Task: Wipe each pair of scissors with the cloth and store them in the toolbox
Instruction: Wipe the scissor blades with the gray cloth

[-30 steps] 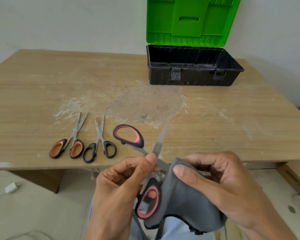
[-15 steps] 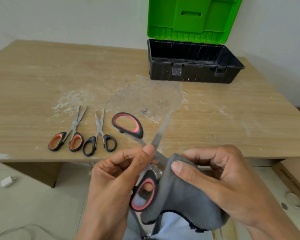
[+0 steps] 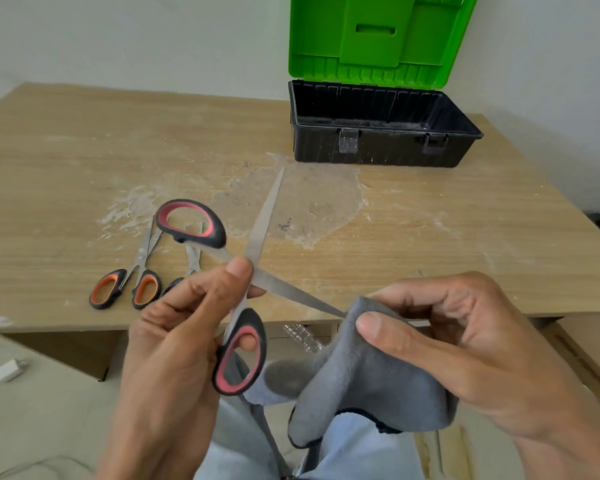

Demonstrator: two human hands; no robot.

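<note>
The left hand (image 3: 174, 341) is shown low in the frame, closed on a large pair of scissors (image 3: 261, 223). The crossing of the blades is pinched under the thumb, and a finger is passed through the lower black-and-pink handle loop. The scissors are held spread wide in the air at the near table edge. One blade is pointed up and away toward the toolbox, and the other reaches to the right. The tip of that second blade is wrapped in a grey cloth (image 3: 361, 386), which is pinched between the thumb and curled fingers of the right hand (image 3: 465, 341). The rest of the cloth hangs loose below.

The scissors are judged to be stiff, fairly light steel, with smooth blades that would slide easily through fabric and edges that could cut. A hold at the rubbery-looking handles or at the pivot, as shown, is thought safest. The blades are best touched only through the folded cloth. The cloth looks soft and limp, and it can be expected to mould itself round the metal.

Further out, two smaller pairs are laid side by side on the left of the worn wooden table (image 3: 430, 237). One is an orange-handled pair (image 3: 146, 289); the other, a black-handled pair (image 3: 192, 263), is partly hidden behind the held scissors. At the far edge a black toolbox (image 3: 378, 150) is stood with its green lid (image 3: 378, 39) raised, and no scissors are seen inside it.
</note>
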